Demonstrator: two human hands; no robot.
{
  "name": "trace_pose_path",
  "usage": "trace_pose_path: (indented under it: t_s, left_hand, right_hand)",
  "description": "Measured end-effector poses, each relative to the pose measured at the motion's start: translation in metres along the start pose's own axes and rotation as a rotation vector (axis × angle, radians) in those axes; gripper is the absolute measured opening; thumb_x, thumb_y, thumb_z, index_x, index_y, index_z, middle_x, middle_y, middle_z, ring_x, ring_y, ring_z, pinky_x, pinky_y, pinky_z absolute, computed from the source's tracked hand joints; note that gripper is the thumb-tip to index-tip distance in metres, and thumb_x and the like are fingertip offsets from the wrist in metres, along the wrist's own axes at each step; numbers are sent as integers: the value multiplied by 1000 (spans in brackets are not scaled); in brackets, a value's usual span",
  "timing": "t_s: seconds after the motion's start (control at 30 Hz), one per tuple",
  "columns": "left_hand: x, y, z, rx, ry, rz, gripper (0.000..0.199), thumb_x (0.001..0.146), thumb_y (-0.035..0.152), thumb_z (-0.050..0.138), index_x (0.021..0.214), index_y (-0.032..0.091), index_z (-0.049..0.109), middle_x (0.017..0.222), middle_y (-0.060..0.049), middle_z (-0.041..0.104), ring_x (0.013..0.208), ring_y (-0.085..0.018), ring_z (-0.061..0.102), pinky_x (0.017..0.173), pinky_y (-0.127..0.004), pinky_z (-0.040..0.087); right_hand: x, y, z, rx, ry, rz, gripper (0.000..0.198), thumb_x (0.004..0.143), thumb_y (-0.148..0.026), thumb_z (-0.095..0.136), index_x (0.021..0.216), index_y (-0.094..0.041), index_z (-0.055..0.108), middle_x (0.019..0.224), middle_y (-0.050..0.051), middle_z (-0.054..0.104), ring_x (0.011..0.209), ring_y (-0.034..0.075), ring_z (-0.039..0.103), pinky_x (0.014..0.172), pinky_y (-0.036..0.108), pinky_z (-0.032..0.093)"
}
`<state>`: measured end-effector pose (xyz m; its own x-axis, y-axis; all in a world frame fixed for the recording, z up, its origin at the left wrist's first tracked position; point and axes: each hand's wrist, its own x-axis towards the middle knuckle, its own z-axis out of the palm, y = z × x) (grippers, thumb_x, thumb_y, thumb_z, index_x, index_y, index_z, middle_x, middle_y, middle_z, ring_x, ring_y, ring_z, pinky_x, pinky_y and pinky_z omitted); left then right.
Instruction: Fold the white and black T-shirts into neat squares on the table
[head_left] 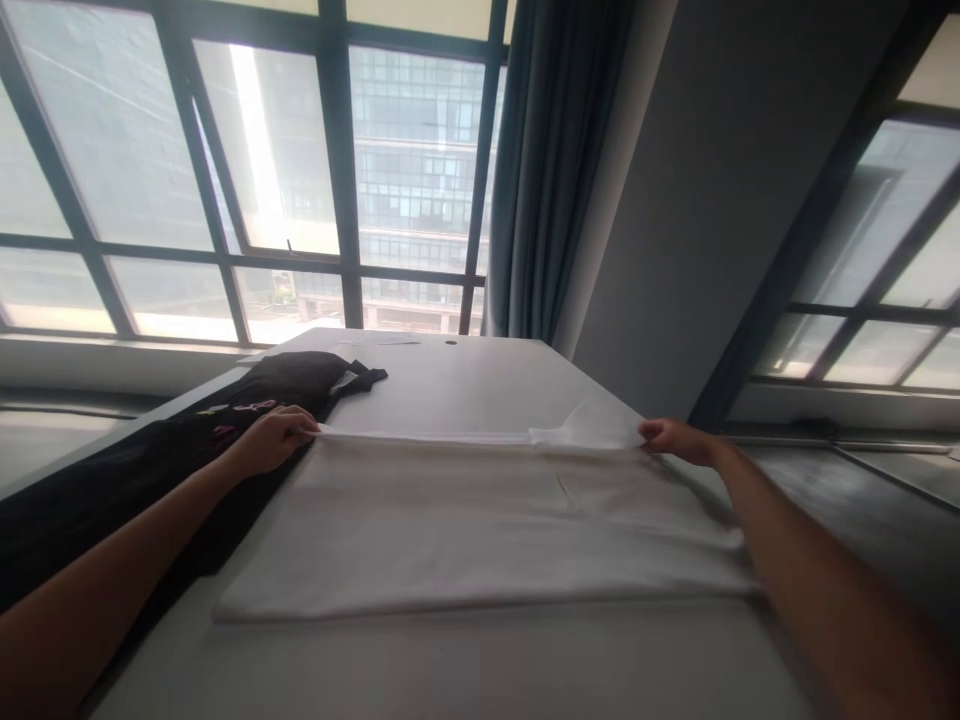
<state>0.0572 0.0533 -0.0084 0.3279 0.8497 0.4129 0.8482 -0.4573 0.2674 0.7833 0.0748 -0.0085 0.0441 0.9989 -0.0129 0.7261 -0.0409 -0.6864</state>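
White shirt (pixel 465 540) on bench (pixel 487 660), blk tee (pixel 142 470) alongside
L hand (pixel 279 438) & R hand (pixel 679 441): fingers pinch shirt's far edge, opp. ends

blue curtain (pixel 555 170), windows (pixel 259 150), apparently a building (pixel 416 165)

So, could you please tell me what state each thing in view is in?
White cloth: spread on the table, lightly creased, far edge held.
Left hand: closed on the white cloth's far left corner.
Right hand: closed on its far edge, at right.
Black garment: lying on the table's left side.
Curtain: hanging in folds.
Window sash: appears ajar.
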Motion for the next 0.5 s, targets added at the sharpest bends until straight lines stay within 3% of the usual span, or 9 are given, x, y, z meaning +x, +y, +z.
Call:
trace_pose_path:
  t_s: [0.1,0.17,0.27,0.4,0.5]
  left_hand:
    - [-16,1,8,-21,-123,25,32,76,45,51,81,21,72,101,-9,71,99,-25,64,97,-34,47]
    - [-21,2,12,-22,-146,36,32,76,45,52,80,21,73,100,-9,71,99,-26,64,98,-35,47]
    - [-27,1,14,-44,-125,50,33,76,47,54,81,21,73,98,-9,71,97,-26,64,96,-35,47]
    - [-31,-6,19,-82,-86,86,29,76,43,57,80,19,72,93,-10,72,91,-26,65,90,-36,48]
    - [-30,-8,21,-79,-33,94,27,77,41,55,79,19,72,90,-9,71,89,-25,64,87,-35,47]
  right_hand:
    - [-27,-6,13,71,-143,30,54,58,-47,81,103,-16,71,108,12,73,103,29,66,84,33,53]
    - [-34,-16,25,67,-107,22,67,67,-55,77,120,-16,68,119,14,70,111,30,64,89,33,52]
    - [-33,-29,48,41,-4,-20,74,73,-58,74,131,-14,62,127,18,66,119,31,61,95,36,51]
    - [-20,-32,71,73,160,-160,79,57,-32,86,131,-13,62,129,18,65,120,34,60,96,37,51]
    - [-12,-28,66,188,337,-145,79,58,-19,76,134,-11,57,112,15,72,100,30,69,85,36,55]
